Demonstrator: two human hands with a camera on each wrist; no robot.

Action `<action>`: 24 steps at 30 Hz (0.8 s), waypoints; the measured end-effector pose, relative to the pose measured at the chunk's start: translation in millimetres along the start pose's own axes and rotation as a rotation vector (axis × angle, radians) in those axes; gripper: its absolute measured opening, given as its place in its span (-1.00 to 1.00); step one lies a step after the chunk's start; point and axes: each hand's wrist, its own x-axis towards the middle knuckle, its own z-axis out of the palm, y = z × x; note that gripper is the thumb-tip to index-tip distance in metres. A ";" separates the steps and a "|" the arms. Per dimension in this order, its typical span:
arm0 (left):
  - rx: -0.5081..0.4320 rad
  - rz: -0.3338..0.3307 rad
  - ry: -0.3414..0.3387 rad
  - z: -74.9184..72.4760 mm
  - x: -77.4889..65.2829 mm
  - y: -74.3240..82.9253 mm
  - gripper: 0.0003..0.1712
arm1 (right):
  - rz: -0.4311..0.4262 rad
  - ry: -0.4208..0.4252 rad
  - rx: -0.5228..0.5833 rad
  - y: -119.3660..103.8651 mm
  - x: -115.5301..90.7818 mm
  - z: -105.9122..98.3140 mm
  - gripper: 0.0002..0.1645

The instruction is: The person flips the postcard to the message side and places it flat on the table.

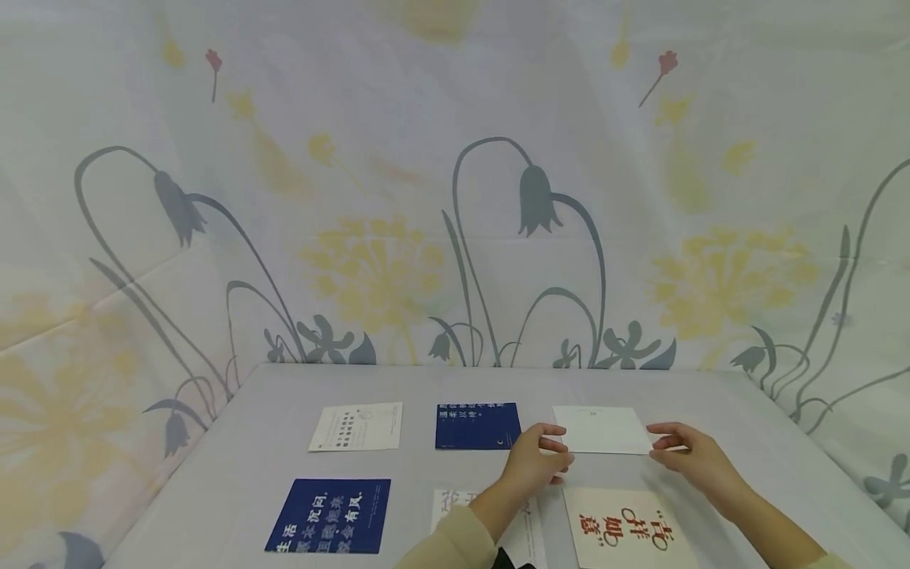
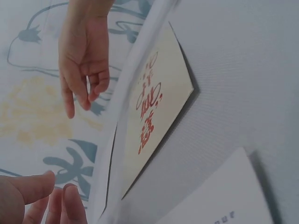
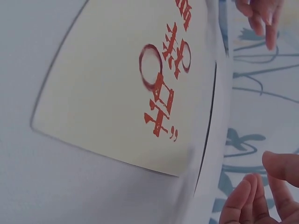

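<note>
A blank-looking white card (image 1: 600, 431) lies at the back right of the table. My left hand (image 1: 533, 465) is beside its left edge, fingers loosely bent. By the right edge is my right hand (image 1: 700, 462), its fingers also relaxed. In both wrist views the hands appear raised above the surface, with nothing visible between thumb and fingers. Whether any fingertip touches the card cannot be told. Nearer to me, a cream card (image 1: 629, 529) with red characters lies between the forearms. A white card with grey characters (image 1: 529, 533) is partly hidden under my left forearm.
A dark blue card (image 1: 476, 427) lies at the back middle, and a white printed card (image 1: 358, 427) at the back left. Another dark blue card (image 1: 330, 515) sits at the front left. Behind the grey-white table (image 1: 213, 474) hangs a flower-patterned cloth (image 1: 384, 190).
</note>
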 end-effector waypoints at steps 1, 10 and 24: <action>0.001 0.002 0.000 -0.2 -1.7 0.4 -0.64 | 0.000 0.002 -0.004 -0.1 -1.8 -0.1 -0.41; 0.049 0.020 -0.014 -0.2 -17.3 2.3 -0.65 | 0.010 0.010 -0.021 2.5 -15.5 1.6 -0.41; 0.173 0.090 -0.068 -4.2 -32.3 -7.3 -0.49 | 0.022 -0.024 -0.049 6.7 -34.2 10.6 -0.43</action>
